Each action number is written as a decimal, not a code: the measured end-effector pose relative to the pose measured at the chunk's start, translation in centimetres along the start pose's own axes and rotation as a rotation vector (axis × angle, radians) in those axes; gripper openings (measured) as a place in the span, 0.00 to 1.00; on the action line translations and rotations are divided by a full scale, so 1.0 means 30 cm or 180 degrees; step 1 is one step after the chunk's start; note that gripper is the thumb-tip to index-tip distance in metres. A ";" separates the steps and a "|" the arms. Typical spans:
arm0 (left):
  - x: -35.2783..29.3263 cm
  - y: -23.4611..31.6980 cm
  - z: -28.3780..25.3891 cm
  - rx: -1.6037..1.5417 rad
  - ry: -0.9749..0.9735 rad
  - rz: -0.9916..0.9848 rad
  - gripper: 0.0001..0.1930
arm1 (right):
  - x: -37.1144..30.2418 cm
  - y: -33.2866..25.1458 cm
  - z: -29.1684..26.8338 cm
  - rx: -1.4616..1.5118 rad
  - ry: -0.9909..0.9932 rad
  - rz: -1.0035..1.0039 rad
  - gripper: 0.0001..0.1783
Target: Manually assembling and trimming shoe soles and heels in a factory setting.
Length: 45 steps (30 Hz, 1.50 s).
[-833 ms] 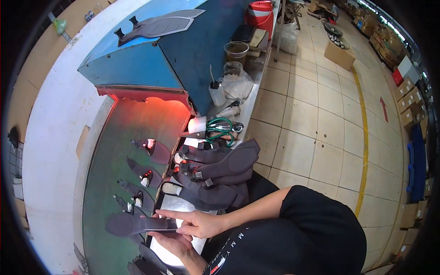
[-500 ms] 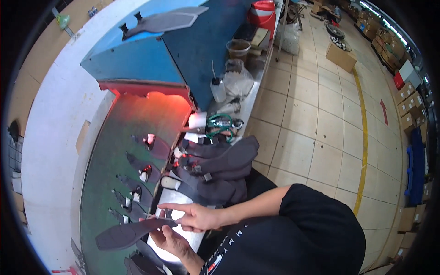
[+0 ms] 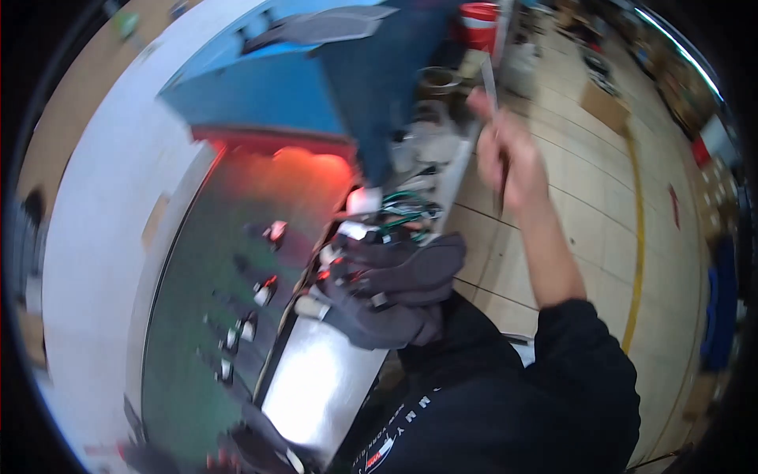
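Observation:
My right hand (image 3: 517, 158) is raised over the walkway to the right, closed around a thin metal blade (image 3: 489, 77) that points up, with a darker end below the fist. At the lower edge, a smeared bit of my left hand (image 3: 223, 460) shows among dark grey sole-shaped pieces (image 3: 257, 442); its fingers cannot be made out. Beside it lies another blurred dark piece (image 3: 154, 457). A stack of dark grey soles with straps (image 3: 410, 276) rests near my lap, beside a shiny metal plate (image 3: 320, 387).
Several strapped sandal pieces (image 3: 249, 324) lie on the green conveyor belt (image 3: 178, 316), which runs from a blue machine (image 3: 253, 95) glowing red inside. Green-handled scissors (image 3: 407, 207), a cup (image 3: 438, 79) and a red bucket (image 3: 478, 24) stand along the side ledge.
My right hand has swung up and right with the blade, away from the sole piece. My left hand has dropped to the lower edge. The view has shifted slightly and blurred.

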<state>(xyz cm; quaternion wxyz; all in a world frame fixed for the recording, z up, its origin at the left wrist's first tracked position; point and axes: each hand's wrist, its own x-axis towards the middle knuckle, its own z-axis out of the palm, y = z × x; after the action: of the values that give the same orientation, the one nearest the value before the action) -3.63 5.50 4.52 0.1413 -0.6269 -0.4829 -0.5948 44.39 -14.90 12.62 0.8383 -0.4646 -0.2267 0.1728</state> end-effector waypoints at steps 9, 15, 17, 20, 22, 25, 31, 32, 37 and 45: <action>0.007 -0.094 0.120 -0.1730 -0.1400 -0.1660 0.22 | 0.471 -0.688 -1.266 -0.1046 0.2519 0.0047 0.11; 0.033 -0.123 0.103 -0.2283 -0.2223 -0.2759 0.23 | 0.505 -0.673 -1.377 -0.1249 0.2929 -0.0027 0.11; 0.063 -0.159 0.078 -0.2421 -0.2413 -0.3156 0.23 | 0.577 -0.639 -1.367 -0.1251 0.3185 -0.0216 0.14; 0.131 -0.350 -0.245 -0.2420 -0.2039 -0.3888 0.24 | 0.755 -0.530 -1.273 -0.1610 0.2614 -0.0056 0.19; 0.155 -0.340 -0.762 -0.2238 -0.1092 -0.4183 0.24 | 1.057 -0.205 -0.911 -0.1087 0.1197 0.0948 0.17; 0.082 -0.628 -0.767 -0.1285 -0.0789 -0.4278 0.20 | 1.349 0.424 0.421 -0.0854 -0.0557 0.1404 0.17; 0.051 -0.663 -0.912 -0.0225 -0.1180 -0.3659 0.16 | 0.247 0.663 2.137 -0.0394 -0.3227 0.2092 0.17; 0.045 -0.631 -0.938 -0.0300 -0.0819 -0.3815 0.15 | 0.115 0.620 2.205 -0.0400 -0.3425 0.2113 0.17; -0.007 -0.619 -0.945 0.0486 -0.0677 -0.4137 0.18 | -0.127 0.399 2.281 -0.0700 -0.3710 0.1896 0.18; -0.028 -0.709 -0.871 0.0974 -0.0635 -0.3624 0.19 | -0.268 0.252 2.184 -0.1128 -0.3794 0.1760 0.19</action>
<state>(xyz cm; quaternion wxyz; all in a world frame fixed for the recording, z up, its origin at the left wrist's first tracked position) -35.87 -4.02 1.91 -0.1570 -0.2950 -0.8340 -0.4390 1.63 30.83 34.86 0.4064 -0.4612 -0.5478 0.5675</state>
